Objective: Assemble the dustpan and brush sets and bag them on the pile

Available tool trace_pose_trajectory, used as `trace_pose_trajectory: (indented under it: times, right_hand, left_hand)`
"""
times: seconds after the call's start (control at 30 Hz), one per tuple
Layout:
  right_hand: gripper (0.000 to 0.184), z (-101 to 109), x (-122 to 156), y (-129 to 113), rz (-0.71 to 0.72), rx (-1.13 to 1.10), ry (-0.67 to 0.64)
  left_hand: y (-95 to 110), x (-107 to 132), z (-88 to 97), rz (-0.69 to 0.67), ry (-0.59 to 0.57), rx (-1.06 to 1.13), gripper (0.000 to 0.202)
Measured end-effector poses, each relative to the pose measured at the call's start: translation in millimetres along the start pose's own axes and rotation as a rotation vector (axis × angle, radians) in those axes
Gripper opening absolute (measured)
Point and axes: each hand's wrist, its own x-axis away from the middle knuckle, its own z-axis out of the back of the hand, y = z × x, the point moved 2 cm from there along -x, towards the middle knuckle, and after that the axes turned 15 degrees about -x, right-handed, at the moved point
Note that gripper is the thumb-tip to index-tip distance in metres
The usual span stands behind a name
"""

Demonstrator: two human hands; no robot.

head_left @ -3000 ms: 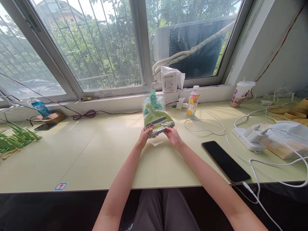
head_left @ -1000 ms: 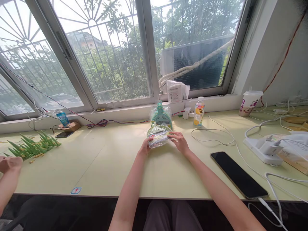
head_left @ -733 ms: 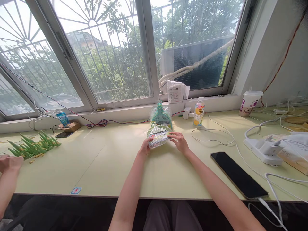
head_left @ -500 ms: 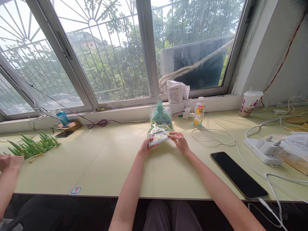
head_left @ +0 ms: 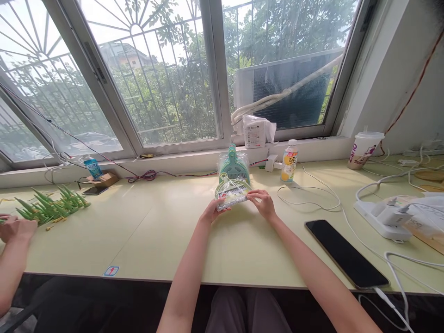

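A small pale-green dustpan-and-brush set (head_left: 233, 188) in clear plastic wrap is held over the table, its handle pointing toward the window. My left hand (head_left: 212, 210) grips its near left corner, thumb on top. At the near right corner, my right hand (head_left: 262, 202) has thumb and fingers pinched together on the edge of the wrap. Just behind stands a stack of similar teal dustpan sets (head_left: 234, 162), also in plastic, partly covered by the held one.
Right of my arms lie a black phone (head_left: 347, 252), a looping white cable and a power strip (head_left: 383, 217). A juice bottle (head_left: 289, 162) and a drink cup (head_left: 364, 150) stand farther back. At left, another person's hand (head_left: 17, 229) is beside green pointed items (head_left: 52, 206).
The held set's near edge has tilted slightly, and its printed front lies flatter. My right fingers have drawn together at the wrap's right corner. The view has shifted a little.
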Motion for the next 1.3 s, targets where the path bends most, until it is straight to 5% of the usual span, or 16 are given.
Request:
trace_pose_trajectory:
  times: [0.73, 1.07, 1.2, 1.3]
  right_hand:
    - [0.022, 2, 3, -5, -0.021, 0.147, 0.229]
    - [0.027, 0, -1, 1, -0.133, -0.250, 0.179]
    - [0.066, -3, 0, 9, -0.346, -0.505, 0.123]
    - [0.060, -5, 1, 14, -0.543, -0.693, 0.058]
  left_hand:
    - [-2, 1, -3.9, -0.115, -0.178, -0.175, 0.053]
    - [4, 5, -6.7, -0.188, -0.181, -0.283, 0.057]
    - [1, 2, -2.7, -0.156, -0.190, -0.330, 0.057]
    - [0, 2, -1.6, -0.117, -0.194, -0.357, 0.060]
